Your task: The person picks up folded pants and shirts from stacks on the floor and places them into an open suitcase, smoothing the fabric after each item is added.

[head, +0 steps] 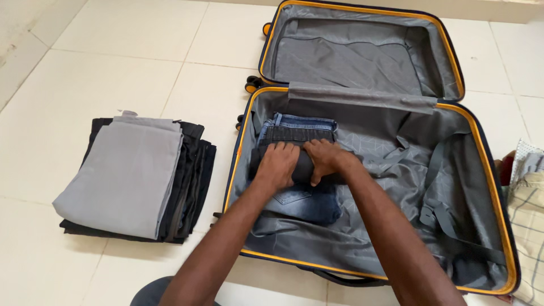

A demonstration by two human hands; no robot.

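An open suitcase (243,124) with an orange rim and grey lining lies on the tiled floor. In the left part of its near half lies a pair of folded blue jeans (309,204). My left hand (276,164) and my right hand (324,158) press side by side on a dark rolled garment (303,169) that lies across the jeans. Both hands curl over the roll with fingers pointing away from me. Another denim edge (297,122) shows just beyond the hands.
A stack of folded grey and black trousers (127,175) lies on the floor left of the suitcase. Checked and patterned fabric (527,215) sits at the right edge. Grey straps (442,215) lie loose in the case's right side. The lid half (357,51) lies open beyond.
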